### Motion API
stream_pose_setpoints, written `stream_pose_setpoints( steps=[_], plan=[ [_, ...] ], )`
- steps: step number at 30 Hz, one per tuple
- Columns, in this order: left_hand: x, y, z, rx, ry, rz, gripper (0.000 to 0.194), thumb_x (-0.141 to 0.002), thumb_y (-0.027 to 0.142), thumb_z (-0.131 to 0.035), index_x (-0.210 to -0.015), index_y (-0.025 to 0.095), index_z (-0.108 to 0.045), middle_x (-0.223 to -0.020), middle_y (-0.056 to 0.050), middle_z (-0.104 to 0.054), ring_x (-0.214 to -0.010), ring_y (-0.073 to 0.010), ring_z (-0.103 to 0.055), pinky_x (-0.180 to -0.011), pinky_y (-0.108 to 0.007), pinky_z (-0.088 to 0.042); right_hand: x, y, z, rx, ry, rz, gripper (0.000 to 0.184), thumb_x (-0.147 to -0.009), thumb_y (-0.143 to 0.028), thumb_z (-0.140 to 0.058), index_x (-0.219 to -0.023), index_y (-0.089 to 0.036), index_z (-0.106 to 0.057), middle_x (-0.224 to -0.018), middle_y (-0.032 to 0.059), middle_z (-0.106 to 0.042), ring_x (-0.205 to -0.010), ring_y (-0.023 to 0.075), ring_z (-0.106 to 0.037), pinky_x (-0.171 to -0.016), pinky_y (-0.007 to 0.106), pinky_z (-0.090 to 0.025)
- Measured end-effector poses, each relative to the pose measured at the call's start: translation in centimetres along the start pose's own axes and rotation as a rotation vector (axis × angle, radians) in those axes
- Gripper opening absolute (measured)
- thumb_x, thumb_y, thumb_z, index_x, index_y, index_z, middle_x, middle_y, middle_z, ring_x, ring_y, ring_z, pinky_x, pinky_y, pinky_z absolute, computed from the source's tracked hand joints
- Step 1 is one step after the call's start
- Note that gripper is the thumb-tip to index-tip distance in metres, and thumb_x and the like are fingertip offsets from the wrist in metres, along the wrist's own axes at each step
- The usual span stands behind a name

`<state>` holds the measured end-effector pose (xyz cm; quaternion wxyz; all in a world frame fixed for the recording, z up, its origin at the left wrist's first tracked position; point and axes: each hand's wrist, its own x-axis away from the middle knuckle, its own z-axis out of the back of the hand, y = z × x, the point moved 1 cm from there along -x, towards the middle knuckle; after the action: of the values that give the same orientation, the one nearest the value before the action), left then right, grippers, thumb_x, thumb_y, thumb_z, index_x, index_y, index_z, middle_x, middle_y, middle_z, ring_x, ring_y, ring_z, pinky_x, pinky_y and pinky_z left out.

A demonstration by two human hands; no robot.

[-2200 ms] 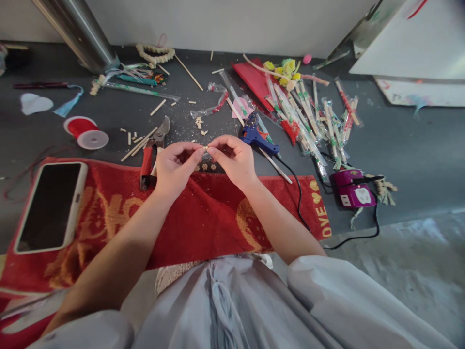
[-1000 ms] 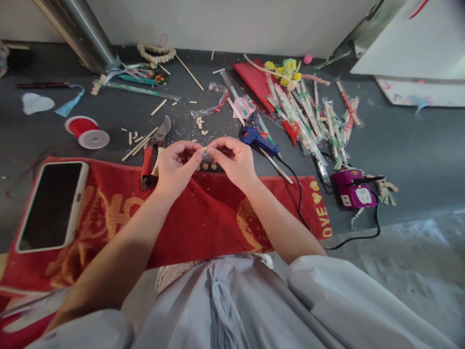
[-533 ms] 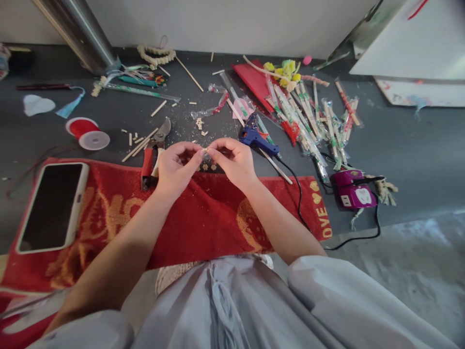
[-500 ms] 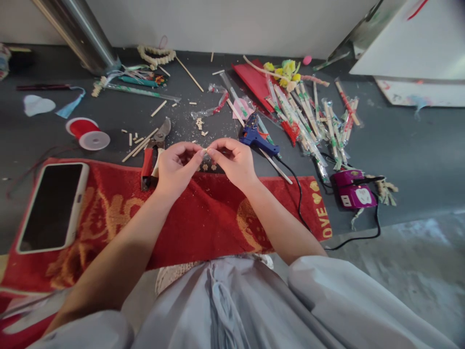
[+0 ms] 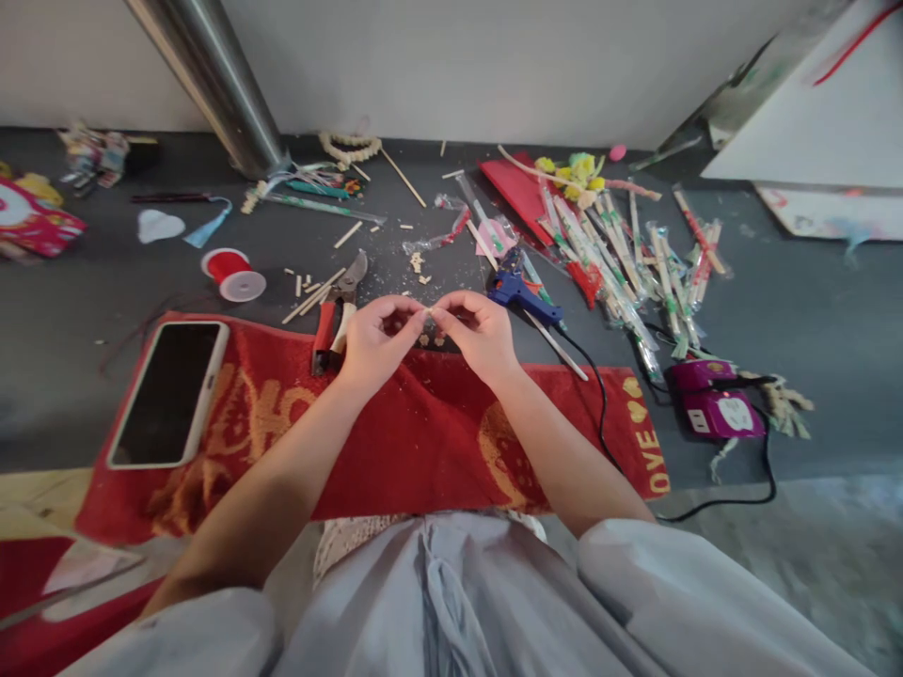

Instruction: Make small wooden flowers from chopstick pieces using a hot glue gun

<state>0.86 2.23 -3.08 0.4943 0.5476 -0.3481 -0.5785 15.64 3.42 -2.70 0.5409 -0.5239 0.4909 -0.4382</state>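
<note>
Fingertip to fingertip, my left hand (image 5: pixel 381 343) and my right hand (image 5: pixel 478 336) pinch a tiny pale wooden piece (image 5: pixel 429 313) between them. Its exact shape is mostly hidden by the fingers. Both hands hover over the far edge of a red towel (image 5: pixel 416 442). Just beyond and below the fingers lie a few small flower-shaped wooden pieces (image 5: pixel 424 339). Pruning shears (image 5: pixel 339 315) with red and white handles rest beside my left hand, near short cut sticks (image 5: pixel 310 299). A blue glue gun (image 5: pixel 522 296) lies close to my right hand, its black cord trailing right.
A phone (image 5: pixel 167 395) lies on the towel's left part, with a spool of red thread (image 5: pixel 232 275) behind it. Wrapped chopsticks (image 5: pixel 607 263) pile up at the right, near a purple power adapter (image 5: pixel 716 400). A metal post (image 5: pixel 232 103) rises at the back left.
The view has swung left and slightly up, so everything appears shifted right and a little lower. Both hands keep the same pinch on the tiny wooden piece.
</note>
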Motion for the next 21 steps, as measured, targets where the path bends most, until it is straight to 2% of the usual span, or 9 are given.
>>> stream_pose_setpoints(
  steps=[13, 21],
  plan=[
    [0.44, -0.11, -0.37, 0.085, -0.038, 0.035, 0.016, -0.077, 0.032, -0.067, -0.076, 0.016, -0.072, -0.068, -0.003, -0.07, -0.055, -0.0084, -0.056, -0.052, -0.02, -0.045, -0.02, 0.66, 0.51, 0.057, 0.057, 0.013, 0.013, -0.071, -0.033, -0.073, -0.071, -0.02, -0.069, -0.064, -0.0027, -0.065, -0.056, 0.0093, -0.058, -0.056, 0.025, -0.05],
    [0.44, -0.24, -0.43, 0.126, -0.019, 0.063, 0.017, -0.075, 0.032, -0.071, -0.076, 0.016, -0.073, -0.068, -0.003, -0.07, -0.055, -0.0082, -0.057, -0.051, -0.019, -0.046, -0.06, 0.63, 0.33, 0.01, 0.061, 0.028, 0.016, -0.071, -0.034, -0.075, -0.071, -0.02, -0.069, -0.065, -0.0022, -0.066, -0.054, 0.0084, -0.058, -0.054, 0.024, -0.051]
  ],
)
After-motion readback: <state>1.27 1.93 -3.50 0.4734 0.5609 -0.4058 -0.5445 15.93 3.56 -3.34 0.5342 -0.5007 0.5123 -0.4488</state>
